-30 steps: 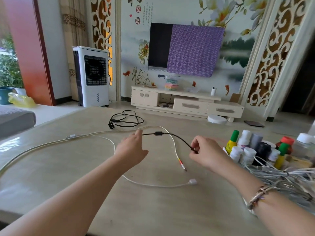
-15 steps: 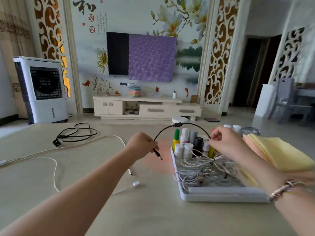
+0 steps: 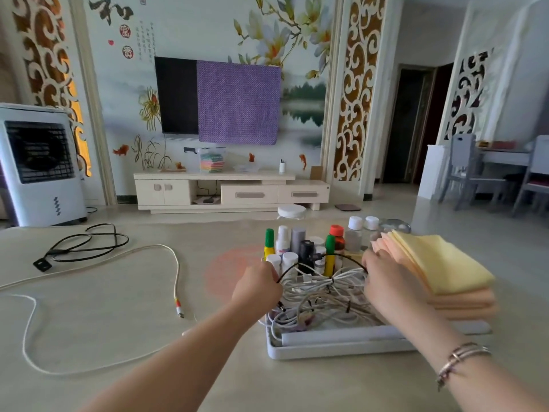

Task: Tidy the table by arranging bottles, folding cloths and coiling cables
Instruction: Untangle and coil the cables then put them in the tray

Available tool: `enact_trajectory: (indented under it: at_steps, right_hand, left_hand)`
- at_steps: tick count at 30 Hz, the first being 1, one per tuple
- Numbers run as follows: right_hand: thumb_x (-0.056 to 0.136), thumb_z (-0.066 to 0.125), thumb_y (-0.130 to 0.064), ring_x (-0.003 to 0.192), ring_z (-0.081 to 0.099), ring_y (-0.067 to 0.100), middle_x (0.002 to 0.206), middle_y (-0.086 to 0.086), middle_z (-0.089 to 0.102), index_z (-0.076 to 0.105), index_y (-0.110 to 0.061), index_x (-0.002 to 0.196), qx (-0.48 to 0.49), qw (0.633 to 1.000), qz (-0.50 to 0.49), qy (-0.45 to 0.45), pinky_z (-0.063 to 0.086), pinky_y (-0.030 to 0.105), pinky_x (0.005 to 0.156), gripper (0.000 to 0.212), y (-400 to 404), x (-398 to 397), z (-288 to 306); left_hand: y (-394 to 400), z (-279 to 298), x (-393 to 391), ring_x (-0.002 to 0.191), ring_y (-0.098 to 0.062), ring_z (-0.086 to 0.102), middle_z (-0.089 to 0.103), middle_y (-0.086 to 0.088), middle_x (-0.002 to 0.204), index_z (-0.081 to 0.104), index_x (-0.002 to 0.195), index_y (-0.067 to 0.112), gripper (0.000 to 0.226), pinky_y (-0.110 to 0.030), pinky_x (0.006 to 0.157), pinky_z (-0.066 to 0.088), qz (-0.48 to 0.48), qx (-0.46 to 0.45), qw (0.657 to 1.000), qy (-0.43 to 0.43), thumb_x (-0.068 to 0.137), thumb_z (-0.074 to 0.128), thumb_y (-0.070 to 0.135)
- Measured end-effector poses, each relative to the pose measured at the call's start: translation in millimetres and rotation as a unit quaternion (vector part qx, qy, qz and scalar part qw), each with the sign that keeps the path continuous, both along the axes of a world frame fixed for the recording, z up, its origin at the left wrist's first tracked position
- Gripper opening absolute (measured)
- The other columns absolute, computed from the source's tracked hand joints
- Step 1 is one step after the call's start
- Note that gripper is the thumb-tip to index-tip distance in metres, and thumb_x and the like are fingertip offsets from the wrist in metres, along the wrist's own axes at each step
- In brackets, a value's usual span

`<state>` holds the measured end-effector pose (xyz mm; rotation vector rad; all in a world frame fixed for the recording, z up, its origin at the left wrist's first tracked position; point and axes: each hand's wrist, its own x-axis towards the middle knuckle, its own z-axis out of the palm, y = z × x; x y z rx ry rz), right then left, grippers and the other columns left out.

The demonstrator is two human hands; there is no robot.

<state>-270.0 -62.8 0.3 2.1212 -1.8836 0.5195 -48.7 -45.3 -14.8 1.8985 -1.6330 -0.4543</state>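
Left hand (image 3: 256, 288) and right hand (image 3: 386, 282) each grip one end of a short black cable (image 3: 341, 256), fingers curled round it. The cable arches between them above the white tray (image 3: 332, 350), over a heap of white cables (image 3: 322, 295). Bottles (image 3: 298, 243) stand at the tray's far end. Folded cloths (image 3: 439, 267) lie stacked just beside the right hand. A long white cable (image 3: 175, 264) trails across the bench (image 3: 118, 307).

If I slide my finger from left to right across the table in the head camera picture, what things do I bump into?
Black cable loop → white cable with the red and yellow plug → left hand → short black cable held over the tray → right hand → folded yellow and peach cloths.
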Motion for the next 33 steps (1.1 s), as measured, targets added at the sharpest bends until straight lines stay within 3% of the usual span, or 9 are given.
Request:
enact_trajectory:
  at_steps: [4,10,13,15,20,23,26,29,33]
  right_hand:
    - [0.091,0.055,-0.011,0.084,0.057,0.013,0.14,0.007,0.04,0.044,-0.014,0.129,-0.038,0.999,0.021,-0.024,0.039,0.02,0.051,0.041,0.0,1.5,2.0]
    - [0.094,0.048,-0.017,0.066,0.049,0.003,0.11,-0.007,0.051,0.058,-0.019,0.106,-0.066,0.99,0.111,-0.051,0.035,0.013,0.05,0.016,9.8,23.9,0.2]
    - [0.093,0.049,-0.014,0.068,0.054,0.004,0.104,-0.009,0.054,0.061,-0.02,0.098,-0.078,0.978,0.175,-0.077,0.045,0.018,0.057,0.014,15.0,42.9,4.2]
    - [0.093,0.048,-0.012,0.068,0.055,0.004,0.099,-0.01,0.056,0.062,-0.02,0.092,-0.055,0.965,0.227,-0.117,0.051,0.024,0.062,0.016,20.1,61.5,8.9]
    - [0.092,0.048,-0.013,0.073,0.051,0.002,0.097,-0.013,0.056,0.063,-0.025,0.093,0.069,0.932,0.335,-0.119,0.045,0.026,0.07,0.02,33.2,119.7,6.3]
    - [0.091,0.048,-0.011,0.081,0.051,0.008,0.102,-0.008,0.057,0.063,-0.023,0.103,0.134,0.916,0.371,-0.07,0.043,0.025,0.076,0.022,36.6,163.5,-3.3]
    - [0.088,0.055,-0.025,0.081,0.055,0.014,0.091,-0.007,0.059,0.062,-0.023,0.094,0.162,0.916,0.354,-0.091,0.045,0.027,0.074,0.009,37.0,207.0,-10.6]
    - [0.079,0.062,-0.045,0.079,0.058,0.02,0.084,-0.001,0.062,0.059,-0.017,0.084,0.227,0.927,0.276,-0.113,0.043,0.03,0.063,0.028,34.7,245.7,-14.9]
    - [0.077,0.062,-0.032,0.068,0.038,0.025,0.058,0.003,0.034,0.036,-0.015,0.058,0.24,0.937,0.255,0.012,0.023,0.026,0.045,0.036,28.9,284.0,-15.7]
  left_hand:
    - [-0.9,-0.5,1.8,0.071,-0.021,0.063,0.068,-0.009,0.093,0.059,0.087,0.017,0.015,-0.02,0.053,0.045,-0.007,-0.008,0.998,0.067,0.085,0.049,0.006]
    - [2.1,2.5,2.7,0.071,-0.016,0.053,0.069,-0.007,0.096,0.067,0.11,0.009,0.032,-0.018,0.055,0.041,-0.047,0.0,0.987,0.153,0.088,0.046,0.001]
    - [8.4,6.7,22.8,0.077,-0.016,0.054,0.069,-0.007,0.106,0.06,0.122,0.013,0.039,-0.02,0.062,0.045,-0.032,-0.024,0.985,0.169,0.088,0.046,0.002]
    - [14.2,10.7,44.1,0.079,-0.019,0.054,0.069,-0.003,0.094,0.064,0.113,0.014,0.035,-0.029,0.075,0.048,-0.018,-0.043,0.986,0.161,0.087,0.044,0.0]
    - [39.6,16.7,103.2,0.063,-0.016,0.048,0.066,0.007,0.069,0.067,0.09,0.016,0.035,-0.019,0.053,0.039,-0.019,-0.035,0.992,0.12,0.087,0.038,-0.004]
    - [62.2,12.7,144.4,0.065,-0.016,0.049,0.066,0.008,0.068,0.068,0.088,0.017,0.035,-0.023,0.059,0.04,-0.003,-0.021,0.995,0.093,0.087,0.039,-0.004]
    - [82.1,5.5,181.4,0.067,-0.018,0.05,0.066,0.006,0.07,0.067,0.087,0.016,0.032,-0.026,0.066,0.041,0.03,-0.017,0.996,0.08,0.085,0.044,-0.005]
    - [97.0,-4.5,212.5,0.067,-0.017,0.051,0.067,0.006,0.073,0.067,0.088,0.016,0.03,-0.028,0.066,0.044,0.065,-0.016,0.994,0.081,0.085,0.045,-0.005]
    - [93.2,3.1,239.2,0.071,-0.012,0.054,0.066,0.001,0.087,0.066,0.095,0.013,0.025,-0.026,0.071,0.046,0.055,-0.029,0.993,0.104,0.088,0.05,-0.004]
